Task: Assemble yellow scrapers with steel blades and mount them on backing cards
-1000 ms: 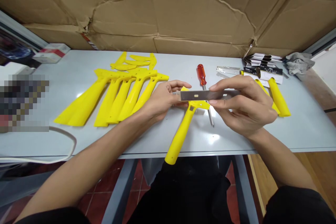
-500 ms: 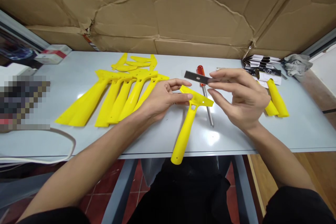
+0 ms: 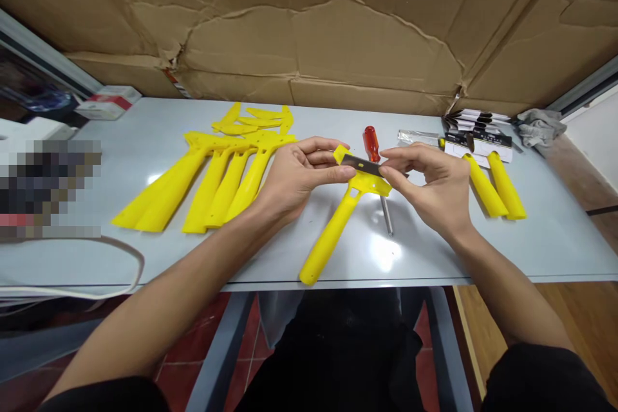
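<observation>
My left hand (image 3: 302,174) pinches the head of a yellow plastic scraper handle (image 3: 331,232), whose grip slants down toward the table's front edge. A dark flat scraper blade (image 3: 362,165) with a small slot lies across the handle's head. My right hand (image 3: 429,183) pinches the blade's right end between thumb and fingers. The left thumb is at the blade's left end; whether it presses on it I cannot tell. Behind the handle, a screwdriver (image 3: 371,143) with a red grip rests on the table, its shaft partly hidden.
Several yellow scraper handles (image 3: 164,190) lie side by side at left, with loose yellow head pieces (image 3: 251,121) behind them. Two carded scrapers (image 3: 505,187) lie at right, near folded cards (image 3: 476,119) and a grey cloth (image 3: 541,127). Cardboard (image 3: 367,45) walls the back. A white cable (image 3: 138,264) curves at left.
My right hand has brought the blade down and left onto the handle's head. The handle's lower end has swung left and up a little.
</observation>
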Demonstrator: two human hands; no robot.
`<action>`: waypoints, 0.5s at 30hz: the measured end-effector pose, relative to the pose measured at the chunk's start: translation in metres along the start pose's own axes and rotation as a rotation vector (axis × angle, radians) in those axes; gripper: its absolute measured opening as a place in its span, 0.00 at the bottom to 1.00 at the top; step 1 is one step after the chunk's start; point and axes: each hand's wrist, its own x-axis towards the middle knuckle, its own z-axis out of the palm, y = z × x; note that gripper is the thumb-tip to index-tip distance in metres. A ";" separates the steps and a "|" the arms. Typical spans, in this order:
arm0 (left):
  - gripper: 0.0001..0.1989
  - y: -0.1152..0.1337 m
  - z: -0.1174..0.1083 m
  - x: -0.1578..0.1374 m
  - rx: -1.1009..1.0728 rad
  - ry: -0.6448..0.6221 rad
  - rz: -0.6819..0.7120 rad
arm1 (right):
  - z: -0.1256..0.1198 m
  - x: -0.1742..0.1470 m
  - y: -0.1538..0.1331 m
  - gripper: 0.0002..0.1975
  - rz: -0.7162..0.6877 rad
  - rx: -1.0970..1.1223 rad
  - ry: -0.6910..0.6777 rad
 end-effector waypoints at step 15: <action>0.25 -0.012 -0.001 0.005 -0.053 -0.022 -0.003 | -0.018 0.010 0.002 0.20 0.240 0.140 -0.196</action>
